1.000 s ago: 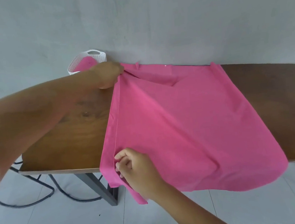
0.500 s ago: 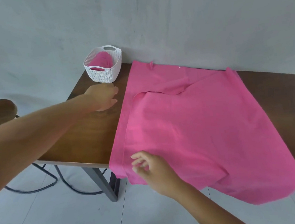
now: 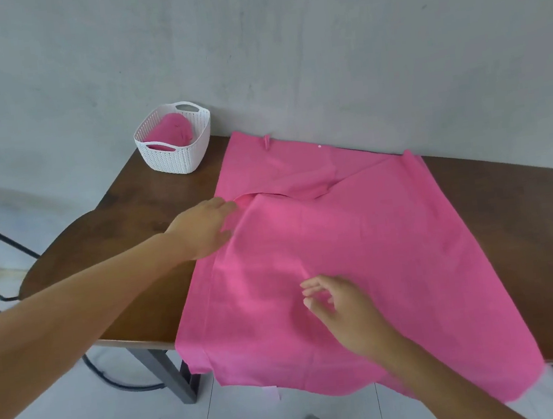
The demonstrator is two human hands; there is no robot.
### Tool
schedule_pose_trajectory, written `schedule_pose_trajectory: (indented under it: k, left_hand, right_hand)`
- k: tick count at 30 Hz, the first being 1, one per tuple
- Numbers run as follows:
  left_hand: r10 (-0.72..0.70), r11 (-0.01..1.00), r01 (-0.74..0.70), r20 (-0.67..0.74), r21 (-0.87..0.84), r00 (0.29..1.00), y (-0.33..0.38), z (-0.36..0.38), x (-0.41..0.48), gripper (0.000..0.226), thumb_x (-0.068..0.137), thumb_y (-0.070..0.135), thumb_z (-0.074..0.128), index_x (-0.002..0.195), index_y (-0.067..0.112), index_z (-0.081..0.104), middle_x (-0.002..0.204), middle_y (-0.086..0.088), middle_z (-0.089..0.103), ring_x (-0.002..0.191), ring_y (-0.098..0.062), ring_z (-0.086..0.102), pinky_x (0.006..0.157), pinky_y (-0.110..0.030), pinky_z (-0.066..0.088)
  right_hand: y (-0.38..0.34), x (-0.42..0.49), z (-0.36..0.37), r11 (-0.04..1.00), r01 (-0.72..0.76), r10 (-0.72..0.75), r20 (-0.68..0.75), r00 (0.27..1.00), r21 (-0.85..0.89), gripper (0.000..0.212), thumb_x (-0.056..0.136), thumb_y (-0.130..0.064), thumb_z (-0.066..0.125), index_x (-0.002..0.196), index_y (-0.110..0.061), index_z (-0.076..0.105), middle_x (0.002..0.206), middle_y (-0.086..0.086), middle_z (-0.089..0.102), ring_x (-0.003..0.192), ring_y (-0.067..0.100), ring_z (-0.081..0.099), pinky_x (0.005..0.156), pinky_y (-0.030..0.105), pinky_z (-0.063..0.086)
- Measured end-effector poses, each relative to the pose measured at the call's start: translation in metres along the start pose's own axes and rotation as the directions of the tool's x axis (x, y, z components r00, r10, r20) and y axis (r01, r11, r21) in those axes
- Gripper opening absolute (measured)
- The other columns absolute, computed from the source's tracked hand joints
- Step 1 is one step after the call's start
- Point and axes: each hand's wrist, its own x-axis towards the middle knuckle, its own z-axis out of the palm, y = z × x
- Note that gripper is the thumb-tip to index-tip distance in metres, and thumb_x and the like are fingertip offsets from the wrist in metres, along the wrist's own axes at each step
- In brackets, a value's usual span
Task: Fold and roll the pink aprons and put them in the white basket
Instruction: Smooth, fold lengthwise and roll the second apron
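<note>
**Pink apron (image 3: 342, 253) lies spread out**

Our left hand (image 3: 201, 230) rests flat-fingered at the pink apron's left edge. Our right hand (image 3: 345, 308) hovers above it, fingers loose, gripping nothing. It overhangs the table (image 3: 510, 217), near the white basket (image 3: 176, 155) holding a rolled apron (image 3: 169, 132).

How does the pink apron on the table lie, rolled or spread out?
Spread out: the pink apron lies flat across the table, its near edge hanging over.

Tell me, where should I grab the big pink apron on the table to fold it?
Probably its near-left corner, coming from the front. There the pink apron hangs off the table edge, so you can get under it; elsewhere it lies flat on the wood. The left hand could pinch the far-left edge it touches.
</note>
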Motion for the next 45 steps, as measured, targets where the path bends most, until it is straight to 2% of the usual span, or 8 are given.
schedule_pose_trajectory:
  k: [6,19,25,28,31,36,42,45]
  left_hand:
    - [0.026,0.996,-0.026,0.004,-0.080,1.000,0.050,0.019,0.058,0.058,0.098,0.037,0.059,0.151,0.024,0.041,0.151,-0.005,0.040,0.136,-0.029,0.045,0.109,-0.047,0.043]
    - [0.073,0.997,-0.071,0.152,-0.017,0.986,0.128,0.060,0.180,0.056,0.104,0.049,0.047,0.151,0.018,0.046,0.157,-0.005,0.039,0.145,-0.025,0.031,0.123,-0.036,0.017]
    - [-0.037,0.978,0.049,0.066,-0.201,0.997,0.132,0.070,0.193,0.080,0.089,0.071,0.031,0.134,0.011,0.061,0.139,-0.006,0.057,0.129,-0.024,0.050,0.113,-0.037,0.038]
    - [-0.134,0.930,0.080,-0.128,-0.358,0.983,0.128,0.061,0.197,0.041,0.095,0.045,0.059,0.114,0.010,0.070,0.119,-0.006,0.068,0.111,-0.024,0.062,0.101,-0.035,0.047]
    - [-0.313,0.858,0.138,-0.291,-0.494,0.904,0.120,0.040,0.202,0.011,0.089,0.023,0.077,0.091,0.014,0.071,0.091,0.001,0.068,0.080,-0.015,0.063,0.081,-0.034,0.052]
    - [-0.575,0.690,0.271,-0.280,-0.671,0.769,0.090,0.013,0.219,0.028,0.078,0.025,0.087,0.076,0.022,0.059,0.073,0.011,0.064,0.068,-0.002,0.059,0.060,-0.012,0.040]
    - [-0.726,0.479,0.372,-0.121,-0.795,0.677,0.044,0.005,0.237,0.039,0.080,0.017,0.086,0.106,0.014,0.058,0.077,0.008,0.060,0.077,-0.012,0.057,0.072,-0.028,0.045]
    - [-0.760,0.369,0.409,-0.017,-0.834,0.650,0.016,0.009,0.244,0.033,0.083,0.015,0.084,0.109,0.011,0.065,0.081,0.007,0.061,0.084,-0.015,0.058,0.071,-0.024,0.043]
  right_hand:
    - [0.046,0.034,-0.042,0.999,-0.027,0.026,-0.060,0.998,-0.023,0.021,0.097,-0.027,0.062,0.118,-0.032,0.066,0.109,-0.023,0.066,0.111,-0.001,0.057,0.100,0.031,0.048]
    - [0.136,0.121,-0.116,0.998,-0.023,0.027,-0.057,0.998,0.057,0.021,0.098,-0.029,0.061,0.117,-0.036,0.065,0.109,-0.024,0.065,0.109,-0.006,0.057,0.098,0.026,0.049]
    - [0.157,0.172,-0.135,0.990,0.025,-0.021,-0.028,0.999,0.136,0.020,0.096,-0.023,0.064,0.112,-0.035,0.066,0.108,-0.021,0.068,0.105,-0.009,0.060,0.088,0.014,0.046]
    - [0.155,0.204,-0.150,0.986,0.053,-0.047,-0.045,0.998,0.160,0.019,0.096,-0.020,0.065,0.109,-0.033,0.067,0.103,-0.021,0.070,0.101,-0.010,0.061,0.085,0.007,0.042]
    - [0.147,0.237,-0.163,0.983,0.092,-0.081,-0.078,0.994,0.159,0.018,0.095,-0.018,0.066,0.106,-0.032,0.067,0.100,-0.020,0.070,0.098,-0.011,0.061,0.086,0.007,0.042]
    - [0.126,0.290,-0.162,0.984,0.155,-0.149,-0.078,0.986,0.085,0.022,0.094,-0.017,0.067,0.115,-0.025,0.067,0.112,-0.012,0.067,0.103,0.001,0.062,0.092,0.017,0.043]
    - [0.097,0.353,-0.140,0.964,0.264,-0.267,-0.080,0.960,-0.038,0.027,0.093,-0.016,0.066,0.119,-0.014,0.067,0.121,0.001,0.065,0.116,0.018,0.058,0.107,0.035,0.043]
    - [0.082,0.383,-0.122,0.969,0.247,-0.247,-0.010,0.969,-0.019,0.030,0.097,-0.011,0.058,0.126,-0.013,0.064,0.129,0.002,0.064,0.118,0.018,0.059,0.107,0.036,0.044]
